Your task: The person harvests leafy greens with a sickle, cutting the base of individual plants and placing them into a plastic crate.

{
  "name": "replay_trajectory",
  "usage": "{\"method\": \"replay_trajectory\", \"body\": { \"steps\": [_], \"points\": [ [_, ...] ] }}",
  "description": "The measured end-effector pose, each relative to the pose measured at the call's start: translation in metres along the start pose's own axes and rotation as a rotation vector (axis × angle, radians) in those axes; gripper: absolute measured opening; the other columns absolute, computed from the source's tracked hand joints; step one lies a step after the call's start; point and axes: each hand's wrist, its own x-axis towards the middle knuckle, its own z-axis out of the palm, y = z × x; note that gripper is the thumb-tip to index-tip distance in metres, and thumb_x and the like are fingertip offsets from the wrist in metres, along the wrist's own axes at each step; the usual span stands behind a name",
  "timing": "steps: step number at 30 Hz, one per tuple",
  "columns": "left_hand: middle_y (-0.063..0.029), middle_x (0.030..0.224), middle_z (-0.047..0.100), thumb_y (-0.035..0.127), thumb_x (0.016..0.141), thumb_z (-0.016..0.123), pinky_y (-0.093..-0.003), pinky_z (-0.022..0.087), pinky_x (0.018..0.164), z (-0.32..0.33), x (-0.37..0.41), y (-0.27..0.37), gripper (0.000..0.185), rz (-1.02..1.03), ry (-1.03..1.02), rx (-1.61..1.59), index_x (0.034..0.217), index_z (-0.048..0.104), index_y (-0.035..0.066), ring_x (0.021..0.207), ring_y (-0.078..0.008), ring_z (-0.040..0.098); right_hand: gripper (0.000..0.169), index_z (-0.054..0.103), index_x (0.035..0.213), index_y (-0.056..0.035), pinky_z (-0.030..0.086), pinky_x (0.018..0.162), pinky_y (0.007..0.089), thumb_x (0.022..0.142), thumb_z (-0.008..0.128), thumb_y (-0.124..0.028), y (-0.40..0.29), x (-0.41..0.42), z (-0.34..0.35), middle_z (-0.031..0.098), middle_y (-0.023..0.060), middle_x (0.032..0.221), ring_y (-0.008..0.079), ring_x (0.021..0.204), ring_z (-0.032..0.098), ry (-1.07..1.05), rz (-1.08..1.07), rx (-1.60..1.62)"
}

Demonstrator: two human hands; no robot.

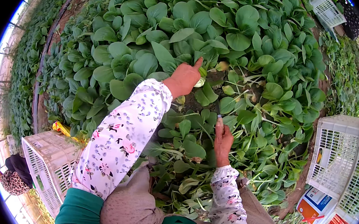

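My left hand (185, 77) reaches into the standing bok choy, its index finger pointing away among the leaves. Against its right side is a bok choy plant with a pale green stalk base (199, 81); whether the fingers grip it is hidden. Lower and to the right, my right hand (223, 138) is closed round the handle of a small knife (219, 110), whose dark blade points away from me over soil and leaves. Cut or loose leaves (192, 149) lie between my knees and around the right hand. Both forearms wear floral sleeve covers.
White plastic crates stand at the left (50, 155) and right (335, 157), another at the top right (327, 11). A printed white container (315, 205) sits by the right crates. Another person (17, 174) is at the far left. A dark hose (37, 90) runs along the left furrow.
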Motion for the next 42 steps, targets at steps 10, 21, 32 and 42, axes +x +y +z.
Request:
{"method": "replay_trajectory", "body": {
  "steps": [10,21,32,42],
  "points": [
    [-0.0157,0.143,0.022,0.002,0.059,0.063,-0.0374,0.046,0.079,0.046,-0.045,-0.023,0.048,-0.051,0.19,-0.101,0.106,0.056,0.001,0.083,-0.0282,0.06,0.043,0.059,0.082,-0.0024,0.027,0.045,0.0203,0.085,0.054,-0.045,-0.023,0.077,0.041,0.043,-0.0039,0.057,0.0046,0.049,0.035,-0.064,0.077,0.337],
    [-0.0107,0.143,0.025,0.003,0.061,0.065,-0.0438,0.043,0.086,0.047,-0.043,-0.031,0.05,-0.152,0.118,-0.222,0.109,0.054,0.001,0.089,-0.0264,0.06,0.051,0.06,0.077,0.0013,0.034,0.047,0.0253,0.084,0.054,-0.049,0.002,0.125,0.066,0.051,0.0023,0.057,0.0099,0.05,0.044,-0.17,0.001,0.119],
    [-0.0127,0.137,0.034,0.003,0.056,0.067,-0.0379,0.043,0.08,0.014,-0.072,-0.015,0.054,-0.006,0.28,-0.318,0.108,0.053,-0.004,0.087,-0.0292,0.053,0.036,0.058,0.083,0.0013,0.045,0.056,0.0375,0.086,0.055,-0.035,0.01,0.064,0.035,0.062,0.018,0.076,0.0302,0.056,0.055,-0.035,-0.209,-0.177],
    [-0.0117,0.139,0.032,0.006,0.054,0.069,-0.0332,0.045,0.073,-0.029,-0.112,0.02,0.057,0.117,0.208,-0.433,0.108,0.055,0.0,0.082,-0.026,0.053,0.029,0.053,0.098,-0.005,0.033,0.039,0.0182,0.081,0.066,-0.024,-0.063,0.047,0.0,0.048,-0.0041,0.064,0.004,0.045,0.04,-0.209,0.235,1.071]
  ]
}}
